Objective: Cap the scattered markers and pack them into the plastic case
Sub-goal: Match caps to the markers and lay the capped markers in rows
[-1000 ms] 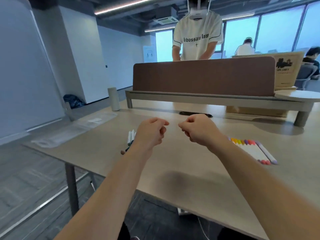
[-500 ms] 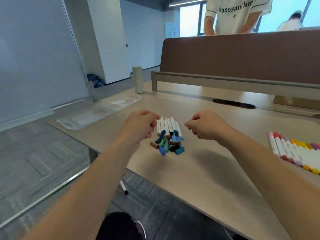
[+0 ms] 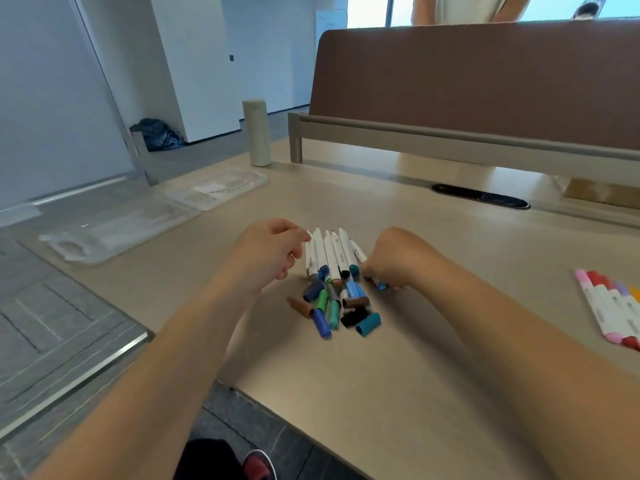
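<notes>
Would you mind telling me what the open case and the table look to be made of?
Case: thin clear plastic, glossy, since the table shows through it and its edges catch highlights. Table: probably matte wood-look laminate; pale beige, faint grain, no glare.

A brown divider panel tops the beige desk; white walls, grey floor, bright windows.
</notes>
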### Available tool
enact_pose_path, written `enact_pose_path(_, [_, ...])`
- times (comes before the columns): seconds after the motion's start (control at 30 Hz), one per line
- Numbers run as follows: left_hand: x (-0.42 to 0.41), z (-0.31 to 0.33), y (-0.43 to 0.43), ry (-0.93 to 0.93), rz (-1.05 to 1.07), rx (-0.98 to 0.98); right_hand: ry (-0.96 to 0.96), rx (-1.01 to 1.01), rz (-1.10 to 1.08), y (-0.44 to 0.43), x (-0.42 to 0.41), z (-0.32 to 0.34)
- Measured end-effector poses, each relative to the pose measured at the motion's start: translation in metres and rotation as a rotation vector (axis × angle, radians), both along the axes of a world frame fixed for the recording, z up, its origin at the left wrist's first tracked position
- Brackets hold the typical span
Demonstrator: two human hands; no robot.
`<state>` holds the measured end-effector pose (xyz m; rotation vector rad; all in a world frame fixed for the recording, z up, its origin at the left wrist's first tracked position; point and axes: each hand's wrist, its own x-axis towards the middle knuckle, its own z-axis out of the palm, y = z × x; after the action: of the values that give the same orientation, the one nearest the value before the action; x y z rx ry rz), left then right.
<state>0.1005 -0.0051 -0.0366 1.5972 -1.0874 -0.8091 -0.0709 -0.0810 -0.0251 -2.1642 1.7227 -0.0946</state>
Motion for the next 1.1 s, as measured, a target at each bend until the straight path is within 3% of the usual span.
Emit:
enact_pose_path(0.2, [-0.027, 0.009, 0.017, -0.452, -0.094, 0.084, -0.045, 0.145, -0.006, 0.018, -0.017, 0.015])
enact_pose_path(0.47, [-0.071, 0.025, 0.012, -0.830, -0.148, 0.301, -0.272, 0.153, 0.016, 0.028, -0.049, 0.028])
enact_pose_path(0.83, [-0.092, 0.027, 0.011, -0.913, -0.132, 0.533, -0.331, 0.177, 0.044, 0.026, -0.049, 0.021])
enact_pose_path(1.1, [-0.095, 0.020, 0.008, -1.076, -0.118, 0.511, -0.309, 0.175, 0.039, 0.025, -0.044, 0.017])
